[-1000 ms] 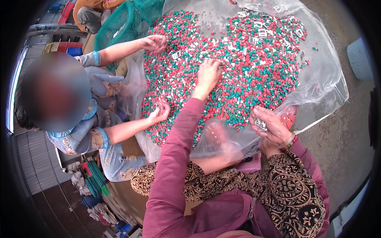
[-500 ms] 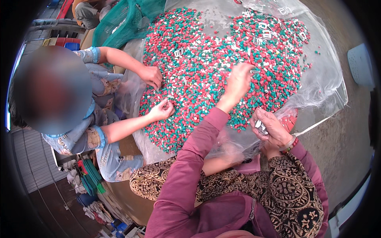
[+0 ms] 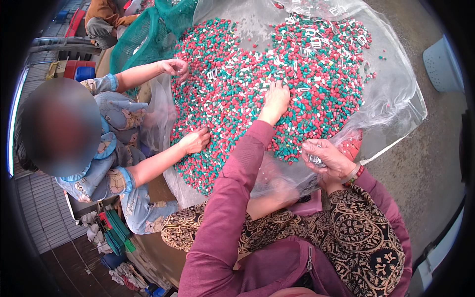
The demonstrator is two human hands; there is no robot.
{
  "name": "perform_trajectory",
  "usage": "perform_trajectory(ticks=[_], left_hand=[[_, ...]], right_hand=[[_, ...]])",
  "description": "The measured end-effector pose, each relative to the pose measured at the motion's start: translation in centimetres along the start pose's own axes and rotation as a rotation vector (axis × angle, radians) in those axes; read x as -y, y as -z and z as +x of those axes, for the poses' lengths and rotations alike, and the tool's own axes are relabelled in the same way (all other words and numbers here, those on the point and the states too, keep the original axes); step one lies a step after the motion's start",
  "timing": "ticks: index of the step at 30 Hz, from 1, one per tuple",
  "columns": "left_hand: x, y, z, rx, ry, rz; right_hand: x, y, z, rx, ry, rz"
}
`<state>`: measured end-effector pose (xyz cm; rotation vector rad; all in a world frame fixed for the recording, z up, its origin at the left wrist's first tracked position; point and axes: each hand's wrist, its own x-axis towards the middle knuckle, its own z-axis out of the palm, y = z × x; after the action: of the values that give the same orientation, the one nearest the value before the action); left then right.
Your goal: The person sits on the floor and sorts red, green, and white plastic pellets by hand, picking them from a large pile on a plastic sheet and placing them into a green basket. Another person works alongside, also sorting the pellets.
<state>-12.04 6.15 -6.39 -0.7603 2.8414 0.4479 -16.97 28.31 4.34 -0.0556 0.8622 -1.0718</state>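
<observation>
A wide heap of small red, green and white plastic pieces (image 3: 237, 94) covers a translucent sheet. My left hand (image 3: 276, 101) is down at the middle of the heap, fingers curled together against the pieces; whatever its fingertips grip is hidden. Near the heap's front right edge, my right hand (image 3: 330, 157) is closed around several small white and clear plastic scraps (image 3: 315, 159), which show between thumb and fingers. Similar pale frame-like scraps (image 3: 313, 39) lie among the coloured pieces at the far right.
At the left sits another person (image 3: 114, 123), one hand (image 3: 195, 141) at the heap and the other (image 3: 174, 68) raised by its edge. A green net (image 3: 143, 42) lies behind them. A pale perforated basket (image 3: 444, 64) stands at the right. The translucent sheet (image 3: 396, 119) has a crumpled border.
My left hand has moved left and down onto the heap. My right hand stays closed on the scraps. The other person's far hand has lifted away toward the heap's edge.
</observation>
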Motion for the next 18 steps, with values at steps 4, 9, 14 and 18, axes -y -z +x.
perform_trajectory(ticks=[4,9,14,18], left_hand=[[3.5,-1.1,-1.4,-0.133,-0.083,-0.001],[7.9,5.0,-2.4,0.072,0.267,-1.003],[7.8,8.6,-3.0,0.225,0.228,-1.034],[5.2,5.8,-1.9,-0.303,0.074,0.186]], right_hand=[[0.2,-0.1,-0.4,-0.007,0.004,0.018],[-0.2,0.3,-0.4,-0.001,0.028,0.053],[0.1,-0.2,-0.2,0.005,0.011,0.047],[-0.1,-0.1,0.1,-0.015,0.003,0.049]])
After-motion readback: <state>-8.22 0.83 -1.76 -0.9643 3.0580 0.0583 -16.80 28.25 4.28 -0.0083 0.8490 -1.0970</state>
